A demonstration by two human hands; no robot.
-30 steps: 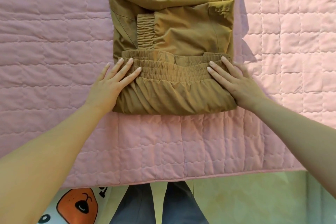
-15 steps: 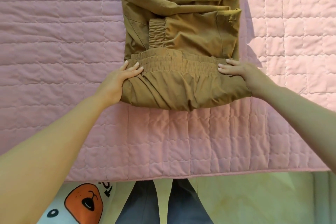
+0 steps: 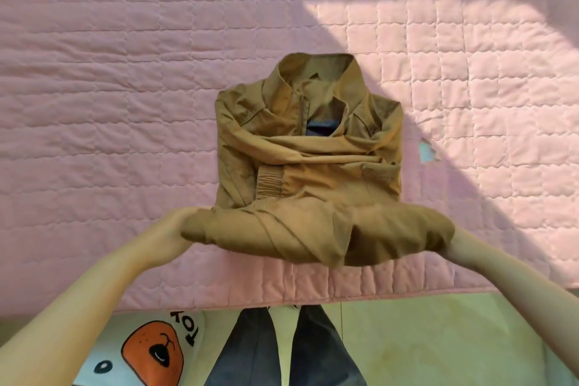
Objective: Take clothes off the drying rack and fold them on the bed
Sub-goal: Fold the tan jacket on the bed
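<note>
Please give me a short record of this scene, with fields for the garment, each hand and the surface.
garment: brown jacket, collar away from the person
state: lower end gathered in a thick fold
left hand: grips the fold's left end
right hand: at the fold's right end, fingers hidden by cloth
surface: pink quilted bed cover

Bare pink quilt (image 3: 125, 103) left, right, beyond — folded jacket (image 3: 310, 150) mid-bed

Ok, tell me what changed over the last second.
The left hand and right hand, flat on the near fold of the jacket before, now hold its ends and have lifted that fold off the quilt. The right fingers are hidden. The jacket's far half stays on the quilt.
</note>
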